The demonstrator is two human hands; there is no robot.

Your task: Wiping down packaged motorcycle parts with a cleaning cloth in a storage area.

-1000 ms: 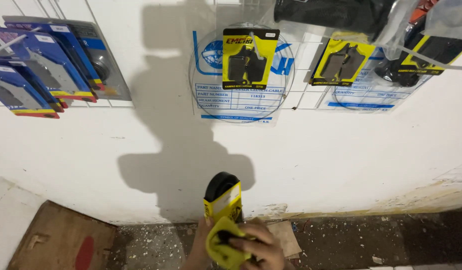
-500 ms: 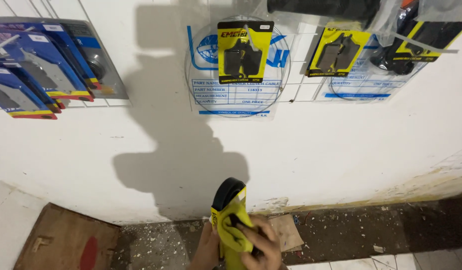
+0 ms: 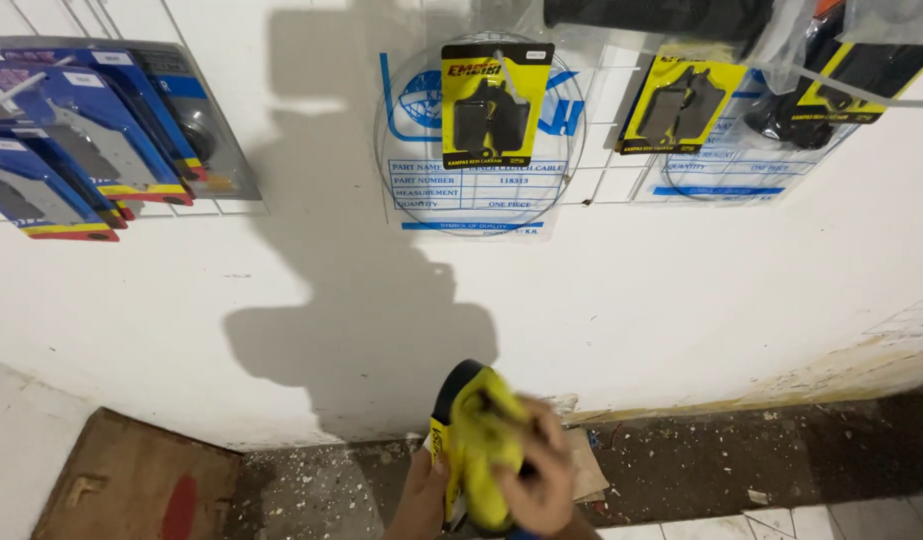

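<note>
While you face the white wall (image 3: 682,320), your right hand (image 3: 542,480) presses a yellow cloth (image 3: 482,440) over a yellow-and-black carded pack (image 3: 444,420) – fingers closed on the cloth, your left hand (image 3: 422,495) gripping the pack from below, low at frame bottom, hanging packs (image 3: 497,100) above.

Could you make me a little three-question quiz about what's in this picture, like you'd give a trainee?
1. True or false: the yellow cloth is pressed against a yellow-and-black package.
2. Which hand covers the cloth? A) right hand B) left hand
3. What colour are the packs hanging at far left on the white wall?

Key: 1 true; 2 A; 3 blue.
</note>
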